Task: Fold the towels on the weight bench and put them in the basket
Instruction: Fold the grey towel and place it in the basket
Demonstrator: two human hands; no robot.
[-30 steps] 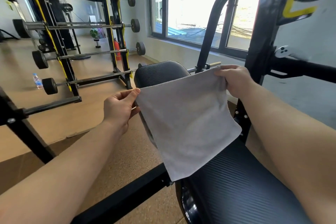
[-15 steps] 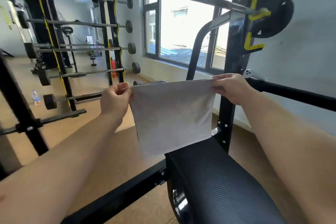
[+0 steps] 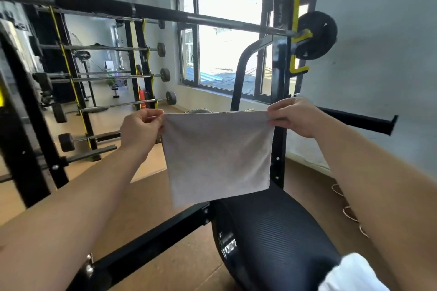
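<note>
A light grey towel (image 3: pixel 216 156) hangs flat and square in the air above the black weight bench (image 3: pixel 272 227). My left hand (image 3: pixel 140 129) pinches its upper left corner and my right hand (image 3: pixel 292 117) pinches its upper right corner, so the top edge is stretched level between them. The lower edge hangs free just above the bench pad. A white cloth (image 3: pixel 352 274) shows at the bottom right on the near end of the bench. No basket is in view.
A barbell (image 3: pixel 189 17) with a black plate (image 3: pixel 315 39) rests on yellow hooks across the rack above the bench. Black rack posts and a safety arm (image 3: pixel 354 120) flank the bench. A rack of barbells (image 3: pixel 113 78) stands at the left. Windows lie behind.
Both hands have lifted the towel clear of the bench and pulled it level and taut. My view has tilted upward, bringing the barbell overhead into sight.
</note>
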